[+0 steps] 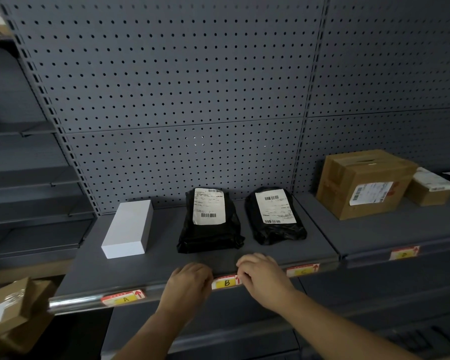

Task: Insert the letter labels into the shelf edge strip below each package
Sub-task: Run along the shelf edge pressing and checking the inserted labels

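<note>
Label A: my A label (pixel 124 298) already sits in the shelf edge strip (pixel 73 302), below the white box (pixel 127 229).
Label B: the B label (pixel 226 282) is in the strip below the left black package (pixel 209 222), and I judge this is the one I am seating now.
Label C: the C label (pixel 302 270) is in place below the right black package (pixel 274 216).
Label D: a fourth label (pixel 404 253), its letter too blurred to read, sits on the next bay's strip below the cardboard box (pixel 364 183).
Left hand: my left hand (pixel 190 281) rests on the strip at the B label's left end, fingers curled over the edge; I cannot tell whether they pinch the label.
Right hand: my right hand (pixel 263 276) has its fingers bent onto the label's right end, at the red arrow, seemingly pinching it.
Left to do: as I judge, only pressing B home; further labels at far right are not visible.
Edges: the strip's lip runs the whole shelf front, just under my knuckles.
Room: bare shelf lies between my hands and the packages; brown boxes (pixel 8 313) crowd low on my left.
</note>
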### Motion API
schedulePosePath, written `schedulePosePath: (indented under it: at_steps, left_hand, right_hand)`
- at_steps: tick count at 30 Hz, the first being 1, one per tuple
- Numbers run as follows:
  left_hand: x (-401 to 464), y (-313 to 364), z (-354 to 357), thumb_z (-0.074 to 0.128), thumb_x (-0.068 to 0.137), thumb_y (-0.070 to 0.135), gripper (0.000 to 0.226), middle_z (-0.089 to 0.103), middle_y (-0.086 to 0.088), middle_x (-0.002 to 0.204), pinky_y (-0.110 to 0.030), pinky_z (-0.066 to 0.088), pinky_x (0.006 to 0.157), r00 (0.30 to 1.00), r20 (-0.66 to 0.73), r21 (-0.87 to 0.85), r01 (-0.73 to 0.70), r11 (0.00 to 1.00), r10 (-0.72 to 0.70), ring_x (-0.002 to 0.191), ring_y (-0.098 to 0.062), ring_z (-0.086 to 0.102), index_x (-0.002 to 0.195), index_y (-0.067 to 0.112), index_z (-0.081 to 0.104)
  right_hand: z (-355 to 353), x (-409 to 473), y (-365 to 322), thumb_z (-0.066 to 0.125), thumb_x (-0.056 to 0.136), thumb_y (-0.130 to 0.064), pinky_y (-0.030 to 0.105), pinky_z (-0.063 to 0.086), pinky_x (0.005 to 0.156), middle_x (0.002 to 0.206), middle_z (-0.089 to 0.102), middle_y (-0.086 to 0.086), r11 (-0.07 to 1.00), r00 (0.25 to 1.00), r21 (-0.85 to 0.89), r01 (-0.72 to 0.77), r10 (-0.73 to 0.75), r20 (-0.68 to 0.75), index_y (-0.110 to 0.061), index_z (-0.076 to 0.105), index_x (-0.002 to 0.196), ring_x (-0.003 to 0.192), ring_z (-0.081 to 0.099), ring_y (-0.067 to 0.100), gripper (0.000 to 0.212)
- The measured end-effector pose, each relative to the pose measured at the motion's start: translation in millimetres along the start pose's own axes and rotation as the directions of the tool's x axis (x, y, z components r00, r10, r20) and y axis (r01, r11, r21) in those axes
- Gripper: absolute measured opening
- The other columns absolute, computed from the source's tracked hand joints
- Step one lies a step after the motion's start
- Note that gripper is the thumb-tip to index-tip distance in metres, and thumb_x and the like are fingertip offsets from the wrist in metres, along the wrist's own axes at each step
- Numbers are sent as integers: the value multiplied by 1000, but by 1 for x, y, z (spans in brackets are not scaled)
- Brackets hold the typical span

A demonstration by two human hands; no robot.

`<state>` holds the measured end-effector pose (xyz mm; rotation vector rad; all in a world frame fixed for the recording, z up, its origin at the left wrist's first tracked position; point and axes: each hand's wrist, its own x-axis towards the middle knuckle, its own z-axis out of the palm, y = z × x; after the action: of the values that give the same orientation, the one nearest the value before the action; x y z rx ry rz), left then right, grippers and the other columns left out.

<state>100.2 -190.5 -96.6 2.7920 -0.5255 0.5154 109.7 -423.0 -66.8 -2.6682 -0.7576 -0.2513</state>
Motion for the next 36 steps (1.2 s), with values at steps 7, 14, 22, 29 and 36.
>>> schedulePosePath:
  at_steps: [7,14,22,29,36]
  left_hand:
    - [-1,2,0,62,84,33,5,62,19,82,-20,45,69,1000,-15,-4,2,1000,-2,75,-1,58,80,35,60]
    - [-2,5,0,48,86,37,13,62,18,82,-23,48,65,999,-41,11,14,1000,-14,75,-3,59,80,35,60]
    - [-1,9,-5,42,86,38,20,62,18,79,-21,48,64,999,-26,13,20,1000,-20,72,-2,59,78,35,60]
    - [-2,11,-7,62,83,27,9,59,16,75,-21,45,60,998,15,-10,58,998,-58,69,-5,57,77,33,58]
    - [-1,22,-26,47,96,31,14,62,11,97,-20,40,79,996,63,-69,66,995,-61,89,-7,55,97,29,62]
  right_hand:
    - [-1,-1,-1,50,96,-22,32,36,98,121,59,-12,1000,1000,16,-7,7,8,-22,71,94,109,49,8,21]
    - [-5,-1,-3,50,96,-21,33,36,99,120,60,-10,1000,1000,11,-1,1,19,-20,71,95,110,49,10,21]
    - [-7,-1,-3,46,98,-22,31,32,101,128,57,-10,1000,999,-8,-2,2,52,-20,69,100,115,47,11,23]
    - [-7,-1,-4,44,99,-21,32,32,101,130,58,-8,1000,998,-23,3,-2,57,-19,68,101,117,47,14,24]
    - [-4,-1,1,50,95,-25,30,35,100,129,57,-12,1000,999,8,-29,29,17,-25,68,98,116,48,10,18]
